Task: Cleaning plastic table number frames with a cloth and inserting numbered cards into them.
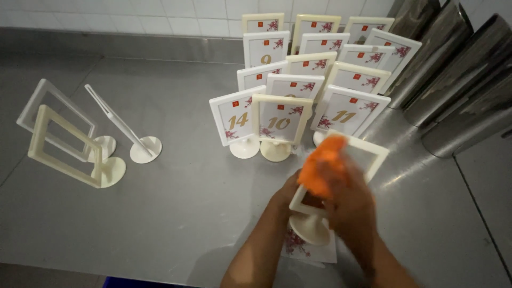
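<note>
A: From the head view, why do we tilt the empty cream sign frame [341, 160]?

B: Our left hand [290, 194] grips its stem near the round base, so our right hand [349, 205], closed on the orange cloth [322, 168], can reach the rim.

A: And the card [304, 248]?

B: Flat under both hands. The numbered signs [277, 122] stand just beyond them, three empty frames [64, 144] far to our left.

My right hand [349, 205] and orange cloth [322, 168] motion-blurred; cloth hides much of the frame [368, 154]; my left hand [285, 194] mostly behind it; card [298, 248] under the base half covered; steel canisters [458, 64] cut by edge.
</note>
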